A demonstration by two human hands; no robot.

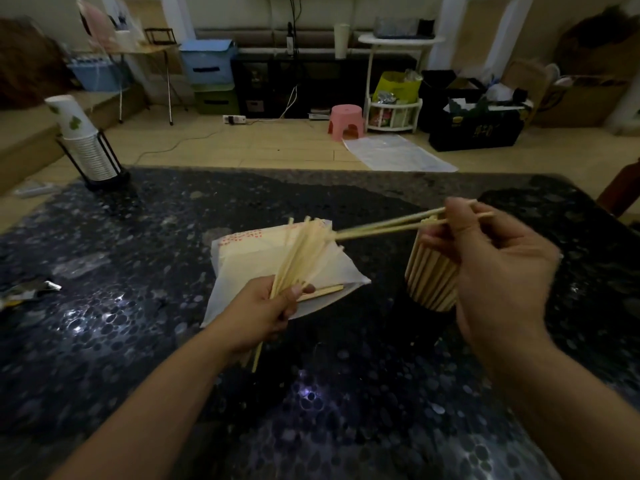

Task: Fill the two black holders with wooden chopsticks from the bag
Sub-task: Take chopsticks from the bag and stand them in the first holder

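My left hand (273,306) clutches the spare bundle (304,251) as stock while my right hand (485,258) pinches a few chopsticks (384,226), feeding the nearly full holder (427,311).

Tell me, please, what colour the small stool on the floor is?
The stool is pink, seen in the head view.

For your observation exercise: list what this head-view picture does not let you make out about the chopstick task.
- Second holder: not in the head view.
- Holder: black on the dark table, partly behind the right hand; outline unclear.
- Bag: contents hidden by its paper and the left hand's bundle.
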